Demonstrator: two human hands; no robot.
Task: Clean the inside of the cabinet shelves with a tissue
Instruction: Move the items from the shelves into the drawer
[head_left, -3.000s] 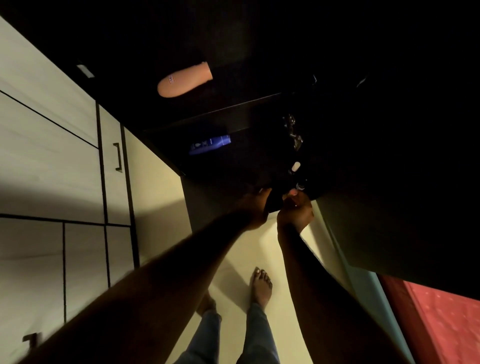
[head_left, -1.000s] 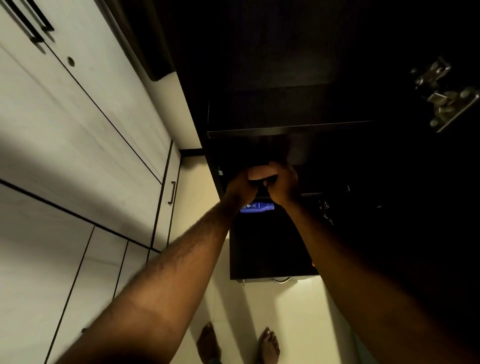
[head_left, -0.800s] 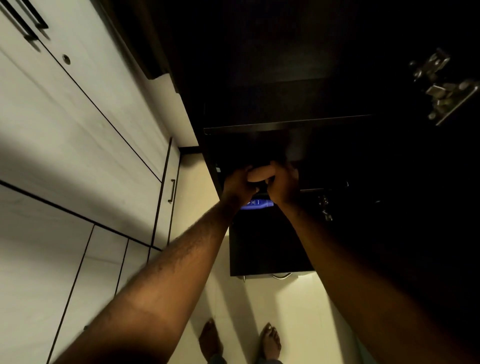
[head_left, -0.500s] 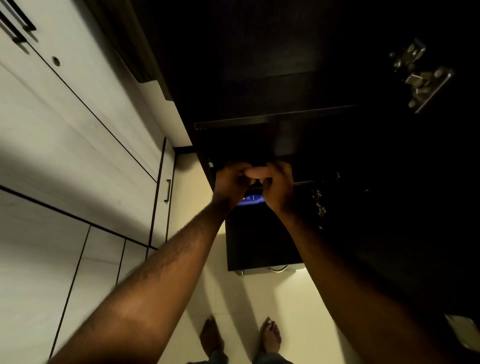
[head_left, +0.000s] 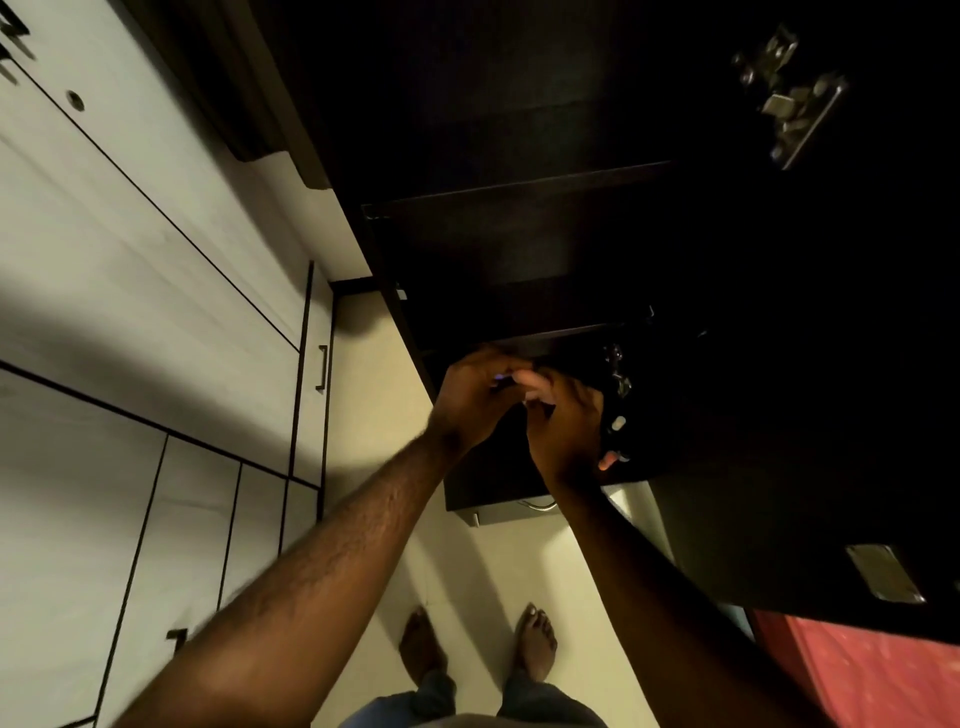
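At the dark cabinet (head_left: 519, 260) shelf edge, left hand (head_left: 470, 397) and right hand (head_left: 563, 426) curl together; contents indiscernible. Risk: unseen items knocked off in shadow.

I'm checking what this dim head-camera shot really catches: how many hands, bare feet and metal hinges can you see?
Hands: 2, left hand and right hand
Bare feet: 2
Metal hinges: 2, one at upper right, one just beyond the right hand
Total: 6
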